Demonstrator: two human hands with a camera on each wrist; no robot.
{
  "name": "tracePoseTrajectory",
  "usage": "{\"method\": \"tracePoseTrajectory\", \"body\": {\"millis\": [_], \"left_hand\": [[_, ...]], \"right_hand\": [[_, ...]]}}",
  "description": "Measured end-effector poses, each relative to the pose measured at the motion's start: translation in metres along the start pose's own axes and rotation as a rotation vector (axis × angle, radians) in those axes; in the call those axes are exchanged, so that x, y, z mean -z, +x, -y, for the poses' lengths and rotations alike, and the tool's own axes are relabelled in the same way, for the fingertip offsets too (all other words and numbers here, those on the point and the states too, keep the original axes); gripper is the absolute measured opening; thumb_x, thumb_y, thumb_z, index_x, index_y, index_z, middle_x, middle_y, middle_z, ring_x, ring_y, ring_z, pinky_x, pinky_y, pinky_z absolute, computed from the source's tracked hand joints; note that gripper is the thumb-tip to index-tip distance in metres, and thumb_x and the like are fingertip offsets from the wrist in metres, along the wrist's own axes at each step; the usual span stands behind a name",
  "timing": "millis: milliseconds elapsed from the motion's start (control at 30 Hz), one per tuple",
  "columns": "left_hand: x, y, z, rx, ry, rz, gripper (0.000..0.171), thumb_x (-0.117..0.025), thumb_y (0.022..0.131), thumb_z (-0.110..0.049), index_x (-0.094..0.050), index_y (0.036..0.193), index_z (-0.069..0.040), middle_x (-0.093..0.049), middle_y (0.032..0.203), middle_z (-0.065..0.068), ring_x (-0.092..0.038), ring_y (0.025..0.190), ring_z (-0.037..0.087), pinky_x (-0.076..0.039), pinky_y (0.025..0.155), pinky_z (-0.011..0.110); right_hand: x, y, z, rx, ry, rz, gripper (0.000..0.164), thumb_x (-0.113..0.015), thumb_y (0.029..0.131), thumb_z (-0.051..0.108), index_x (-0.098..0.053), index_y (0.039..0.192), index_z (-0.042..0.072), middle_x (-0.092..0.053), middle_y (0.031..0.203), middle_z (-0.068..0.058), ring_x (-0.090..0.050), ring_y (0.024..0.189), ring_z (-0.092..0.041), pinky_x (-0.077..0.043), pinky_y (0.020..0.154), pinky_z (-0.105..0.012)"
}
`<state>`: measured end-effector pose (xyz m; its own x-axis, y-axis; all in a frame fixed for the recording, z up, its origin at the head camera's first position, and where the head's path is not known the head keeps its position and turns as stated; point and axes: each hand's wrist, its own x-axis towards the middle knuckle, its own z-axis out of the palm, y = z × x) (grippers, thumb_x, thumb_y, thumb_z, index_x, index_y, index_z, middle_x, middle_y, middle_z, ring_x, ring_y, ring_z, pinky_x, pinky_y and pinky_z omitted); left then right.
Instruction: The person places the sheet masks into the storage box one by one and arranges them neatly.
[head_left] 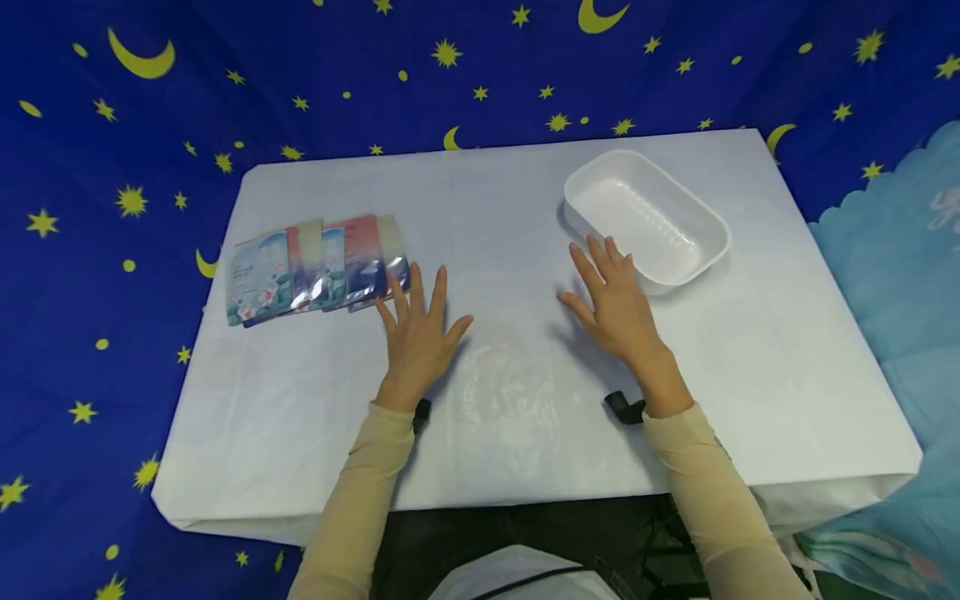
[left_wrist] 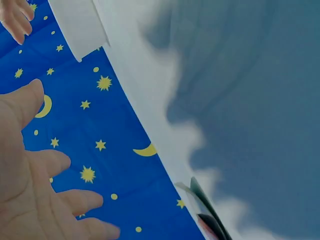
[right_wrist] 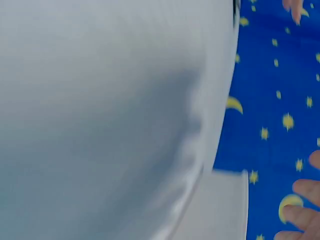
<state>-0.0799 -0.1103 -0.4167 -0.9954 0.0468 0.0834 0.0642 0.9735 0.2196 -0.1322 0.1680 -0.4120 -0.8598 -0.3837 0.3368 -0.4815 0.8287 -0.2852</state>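
Both hands hover over a white-covered table with fingers spread, holding nothing. The left hand (head_left: 417,342) is nearest a row of overlapping flat packets (head_left: 315,267), printed in blue, pink and beige with flowers; its fingertips overlap the rightmost packet in the head view. The right hand (head_left: 618,308) is beside the near left corner of a white rectangular basin (head_left: 693,204), its fingertips overlapping the rim in the head view. Spread left fingers (left_wrist: 82,200) show in the left wrist view, with packet edges (left_wrist: 210,210) low in the frame. Some right fingers (right_wrist: 300,215) appear at the right wrist view's edge.
The white cloth (head_left: 510,450) covers the whole table. A dark blue curtain (head_left: 247,108) with yellow moons and stars hangs behind and to the left. Light blue fabric (head_left: 892,283) hangs at the right. A black wrist-camera mount (head_left: 624,408) sits under the right wrist.
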Motion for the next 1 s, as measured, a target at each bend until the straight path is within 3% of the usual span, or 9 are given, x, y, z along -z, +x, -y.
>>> {"method": "tracePoseTrajectory", "body": {"millis": [133, 267, 367, 500, 633, 700, 867, 1000], "left_hand": [[0.007, -0.007, 0.007, 0.006, -0.053, 0.014, 0.074, -0.039, 0.086, -0.058, -0.009, 0.144, -0.023, -0.006, 0.147, 0.021, 0.009, 0.131, 0.042, -0.011, 0.098, 0.067], [0.014, -0.017, 0.017, 0.007, -0.095, 0.008, 0.072, -0.041, 0.086, -0.055, -0.015, 0.143, -0.019, -0.017, 0.144, 0.023, -0.01, 0.13, 0.046, -0.02, 0.097, 0.065], [0.017, -0.024, 0.026, 0.007, -0.105, -0.012, 0.07, -0.043, 0.087, -0.053, -0.021, 0.142, -0.016, -0.026, 0.141, 0.023, -0.022, 0.128, 0.045, -0.026, 0.095, 0.062], [0.017, -0.031, 0.038, 0.012, -0.112, -0.061, 0.067, -0.048, 0.086, -0.048, -0.031, 0.138, -0.01, -0.035, 0.136, 0.023, -0.032, 0.124, 0.043, -0.031, 0.093, 0.061], [0.015, -0.033, 0.047, -0.002, -0.124, -0.12, 0.063, -0.053, 0.085, -0.045, -0.04, 0.132, -0.005, -0.04, 0.132, 0.023, -0.039, 0.119, 0.042, -0.035, 0.09, 0.06], [0.014, -0.033, 0.052, -0.009, -0.134, -0.153, 0.061, -0.055, 0.085, -0.043, -0.044, 0.129, -0.003, -0.043, 0.13, 0.023, -0.042, 0.116, 0.041, -0.037, 0.088, 0.058], [0.017, -0.03, 0.071, 0.003, -0.158, -0.238, 0.057, -0.06, 0.082, -0.038, -0.05, 0.122, 0.001, -0.05, 0.122, 0.026, -0.047, 0.111, 0.041, -0.04, 0.088, 0.053], [0.026, -0.021, 0.097, 0.087, -0.125, -0.279, 0.053, -0.061, 0.082, -0.033, -0.051, 0.12, 0.003, -0.052, 0.117, 0.028, -0.048, 0.108, 0.043, -0.041, 0.085, 0.054]], "right_hand": [[0.021, 0.015, -0.036, -0.059, 0.036, -0.146, 0.058, -0.054, 0.087, 0.034, -0.035, 0.136, 0.011, -0.029, 0.142, -0.015, -0.016, 0.134, -0.032, -0.01, 0.109, -0.049], [0.039, 0.029, -0.087, -0.239, 0.022, -0.215, 0.05, -0.044, 0.092, 0.03, -0.036, 0.135, 0.006, -0.031, 0.14, -0.017, -0.018, 0.134, -0.031, -0.011, 0.11, -0.042], [0.044, 0.032, -0.122, -0.382, 0.044, -0.17, 0.046, -0.036, 0.095, 0.026, -0.034, 0.135, 0.003, -0.03, 0.14, -0.02, -0.02, 0.133, -0.033, -0.013, 0.11, -0.041], [0.044, 0.028, -0.153, -0.496, 0.127, -0.036, 0.046, -0.028, 0.096, 0.023, -0.029, 0.137, 0.001, -0.029, 0.139, -0.024, -0.024, 0.13, -0.038, -0.015, 0.108, -0.046], [0.045, 0.019, -0.165, -0.606, 0.185, 0.063, 0.047, -0.021, 0.097, 0.028, -0.028, 0.139, 0.009, -0.031, 0.138, -0.021, -0.026, 0.126, -0.043, -0.017, 0.105, -0.052], [0.045, 0.015, -0.166, -0.647, 0.195, 0.073, 0.047, -0.021, 0.096, 0.031, -0.031, 0.138, 0.012, -0.033, 0.137, -0.019, -0.027, 0.125, -0.045, -0.019, 0.104, -0.053], [0.043, 0.012, -0.161, -0.656, 0.178, 0.094, 0.045, -0.023, 0.096, 0.032, -0.037, 0.135, 0.013, -0.038, 0.134, -0.02, -0.032, 0.12, -0.048, -0.024, 0.099, -0.055], [0.038, 0.01, -0.15, -0.647, 0.172, 0.116, 0.045, -0.023, 0.096, 0.033, -0.036, 0.136, 0.016, -0.038, 0.133, -0.02, -0.034, 0.118, -0.049, -0.026, 0.096, -0.058]]}}
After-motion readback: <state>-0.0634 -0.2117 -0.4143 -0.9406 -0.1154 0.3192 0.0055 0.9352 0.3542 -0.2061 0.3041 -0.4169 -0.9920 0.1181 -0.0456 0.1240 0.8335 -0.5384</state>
